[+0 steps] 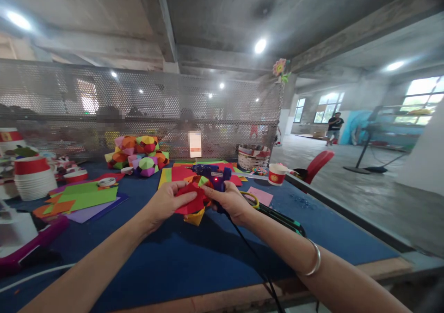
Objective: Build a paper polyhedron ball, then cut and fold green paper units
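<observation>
A folded paper piece [189,200] in red, yellow, orange and green is held above the blue table. My left hand [173,200] grips its red left side, with the thumb lying across the paper. My right hand [231,202] is closed round the handle of a dark blue glue gun [218,179], whose small red light is on and whose nozzle points left, behind the paper piece. The right thumb touches the right edge of the paper. A black cord runs down from the gun over the front edge.
Finished paper balls [147,165] lie behind, coloured sheets [90,196] and stacked cups [34,178] to the left. On the right are a paper cup [277,174], a woven basket [254,157], yellow-handled scissors [252,199] and a black-green tool [282,219]. A person [335,128] stands far off.
</observation>
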A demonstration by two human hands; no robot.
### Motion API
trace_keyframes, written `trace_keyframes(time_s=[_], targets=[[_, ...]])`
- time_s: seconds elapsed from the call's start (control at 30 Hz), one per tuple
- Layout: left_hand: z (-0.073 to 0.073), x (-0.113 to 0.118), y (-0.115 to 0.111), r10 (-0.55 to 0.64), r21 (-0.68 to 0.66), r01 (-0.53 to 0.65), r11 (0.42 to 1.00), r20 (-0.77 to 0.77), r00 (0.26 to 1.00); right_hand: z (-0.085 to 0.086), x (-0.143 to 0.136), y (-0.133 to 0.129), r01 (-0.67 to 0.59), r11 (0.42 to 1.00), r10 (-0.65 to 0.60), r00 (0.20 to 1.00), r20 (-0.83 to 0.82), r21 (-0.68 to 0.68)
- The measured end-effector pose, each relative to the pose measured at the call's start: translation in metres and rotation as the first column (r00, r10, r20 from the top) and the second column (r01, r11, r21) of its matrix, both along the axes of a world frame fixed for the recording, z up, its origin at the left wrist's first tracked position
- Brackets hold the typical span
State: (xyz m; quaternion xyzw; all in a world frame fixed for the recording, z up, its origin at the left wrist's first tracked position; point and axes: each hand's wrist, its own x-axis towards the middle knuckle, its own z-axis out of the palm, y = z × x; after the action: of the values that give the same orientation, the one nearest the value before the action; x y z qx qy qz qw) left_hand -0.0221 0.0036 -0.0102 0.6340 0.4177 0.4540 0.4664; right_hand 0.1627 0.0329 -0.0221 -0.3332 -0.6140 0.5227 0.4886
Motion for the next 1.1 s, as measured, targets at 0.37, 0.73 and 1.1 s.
trace_keyframes(time_s=[0.37, 0.73, 1.1], targets=[[0.002, 0.003, 0.0, 0.021, 0.003, -0.021, 1.0, 0.008, 1.0, -0.003, 0.001, 0.0, -0.023, 0.99, 0.005, 0.991, 0.13, 0.137], [0.0, 0.008, -0.001, 0.085, -0.044, -0.084, 0.996, 0.028, 0.996, -0.012, -0.001, 0.004, 0.157, 0.835, -0.344, 0.897, 0.278, 0.527], [-0.002, 0.007, 0.001, 0.117, -0.075, -0.113, 0.991, 0.04, 0.992, -0.013, -0.002, -0.001, 0.149, 0.853, -0.305, 0.92, 0.247, 0.501]])
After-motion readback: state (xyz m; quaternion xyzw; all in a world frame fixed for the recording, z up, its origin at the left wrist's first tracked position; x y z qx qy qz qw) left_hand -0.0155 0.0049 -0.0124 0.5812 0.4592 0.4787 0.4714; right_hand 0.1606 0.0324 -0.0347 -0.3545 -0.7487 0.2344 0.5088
